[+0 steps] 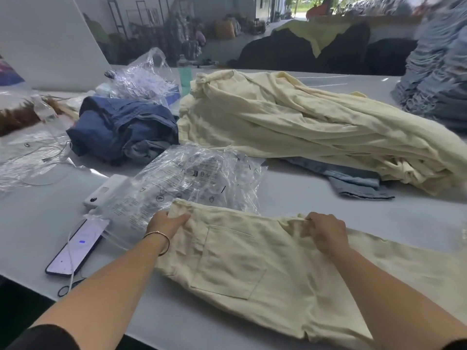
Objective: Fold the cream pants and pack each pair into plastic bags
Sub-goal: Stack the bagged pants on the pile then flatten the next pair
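pants (265,269): flat on table (328,205), under both hands
left hand (168,223): pinching waistband corner
right hand (326,231): gripping waistband's other end

A phone (75,248) lies face up at about eight o'clock on the grey table (328,205), its screen lit, with a white cable (72,251) running across it toward the near edge. Just beyond it, toward nine o'clock, sits a white power bank (103,192). A black hair tie (64,291) rests at the table's near edge, at seven o'clock. Crumpled dark blue jeans (121,127) lie at ten o'clock. A folded piece of light blue denim (353,180) sits at three o'clock. At two o'clock, by the far right edge, stands a tall stack of pale blue jeans (434,79). Brown fur (17,117) shows at the left edge, at nine o'clock.
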Demonstrator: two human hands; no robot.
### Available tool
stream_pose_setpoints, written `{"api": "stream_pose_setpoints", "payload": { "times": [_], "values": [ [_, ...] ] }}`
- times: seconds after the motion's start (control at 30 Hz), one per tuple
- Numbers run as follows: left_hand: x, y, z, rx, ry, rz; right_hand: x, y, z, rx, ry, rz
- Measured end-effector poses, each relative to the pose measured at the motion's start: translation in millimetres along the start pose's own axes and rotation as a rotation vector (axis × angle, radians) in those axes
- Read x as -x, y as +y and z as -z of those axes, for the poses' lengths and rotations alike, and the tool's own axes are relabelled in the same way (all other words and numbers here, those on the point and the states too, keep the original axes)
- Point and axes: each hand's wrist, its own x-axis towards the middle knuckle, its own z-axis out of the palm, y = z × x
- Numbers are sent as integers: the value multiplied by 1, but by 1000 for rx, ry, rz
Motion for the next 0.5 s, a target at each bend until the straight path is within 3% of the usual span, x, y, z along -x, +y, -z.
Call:
{"api": "stream_pose_setpoints", "payload": {
  "times": [0.2,0.33,0.5],
  "values": [
    [-7,10,9,-5,37,-34,-19,23,16,-416,83,-141],
    [-10,10,5,-23,92,-53,-37,28,30,-369,105,-109],
    [-19,24,7,-12,186,-23,-51,12,50,-87,171,-99]
  ]
}}
